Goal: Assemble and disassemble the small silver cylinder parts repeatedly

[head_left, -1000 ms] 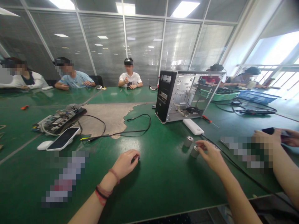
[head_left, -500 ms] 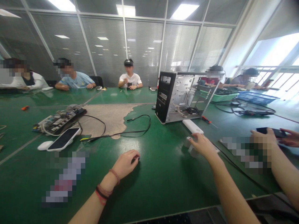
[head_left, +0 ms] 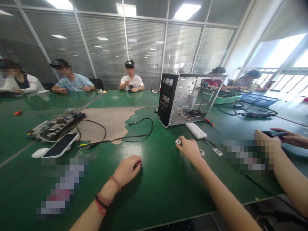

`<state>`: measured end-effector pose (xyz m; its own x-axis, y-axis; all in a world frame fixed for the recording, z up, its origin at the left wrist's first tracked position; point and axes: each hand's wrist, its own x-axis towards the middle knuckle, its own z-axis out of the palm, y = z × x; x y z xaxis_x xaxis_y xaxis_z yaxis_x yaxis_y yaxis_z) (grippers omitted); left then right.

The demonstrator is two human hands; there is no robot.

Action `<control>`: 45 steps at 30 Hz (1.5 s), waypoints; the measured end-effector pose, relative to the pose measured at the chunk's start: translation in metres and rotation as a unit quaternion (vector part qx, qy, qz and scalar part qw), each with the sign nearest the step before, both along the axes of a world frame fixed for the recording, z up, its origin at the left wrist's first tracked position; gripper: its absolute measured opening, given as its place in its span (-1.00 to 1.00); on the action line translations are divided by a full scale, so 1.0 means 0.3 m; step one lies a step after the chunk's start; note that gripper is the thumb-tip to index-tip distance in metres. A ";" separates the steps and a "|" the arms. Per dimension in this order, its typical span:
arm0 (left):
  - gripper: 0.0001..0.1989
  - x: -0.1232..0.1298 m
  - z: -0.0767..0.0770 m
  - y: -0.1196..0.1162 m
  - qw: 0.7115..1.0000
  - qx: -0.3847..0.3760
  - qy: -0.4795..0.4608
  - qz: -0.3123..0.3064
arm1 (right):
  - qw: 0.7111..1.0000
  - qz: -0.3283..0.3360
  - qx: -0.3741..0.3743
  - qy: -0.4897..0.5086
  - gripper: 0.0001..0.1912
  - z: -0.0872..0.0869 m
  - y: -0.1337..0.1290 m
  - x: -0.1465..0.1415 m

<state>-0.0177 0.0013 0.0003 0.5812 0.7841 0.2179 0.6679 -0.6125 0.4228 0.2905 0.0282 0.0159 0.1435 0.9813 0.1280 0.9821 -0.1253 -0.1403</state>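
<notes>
My left hand, with several bands on its wrist, rests on the green table, its fingers curled round a small dark item that is mostly hidden. Further right, my right hand reaches over the table. Its fingertips are closed on a small round white-and-silver piece. A second round white-and-silver piece lies beside that hand, partly covered by it. Just beyond stands a white power bank with a black cable.
An open computer case stands behind. On the left are a circuit board, a phone and black cables. A screwdriver lies by the case. A neighbour's hands hold a dark device at right.
My right hand has moved left, away from the power bank, with the small round piece at its fingertips. My left hand stays almost in place. The view has shifted slightly.
</notes>
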 end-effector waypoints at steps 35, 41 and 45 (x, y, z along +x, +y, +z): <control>-0.82 0.005 -0.003 0.002 1.000 -0.014 -0.023 -0.001 | 0.833 0.388 0.114 0.377 -0.73 -0.147 -0.130 -0.336; -0.83 0.005 -0.014 0.006 0.999 -0.015 -0.034 -0.001 | 0.798 0.364 0.070 0.476 -0.75 -0.133 -0.151 -0.346; -0.83 0.006 -0.016 0.007 0.999 -0.020 -0.037 -0.001 | 0.720 0.314 -0.012 0.619 -0.74 -0.148 -0.152 -0.362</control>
<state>-0.0157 0.0036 -0.0046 0.5662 0.7922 0.2278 0.6329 -0.5949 0.4956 0.1819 -0.0174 -0.0285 -0.3398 0.9022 0.2655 -0.0290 0.2721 -0.9618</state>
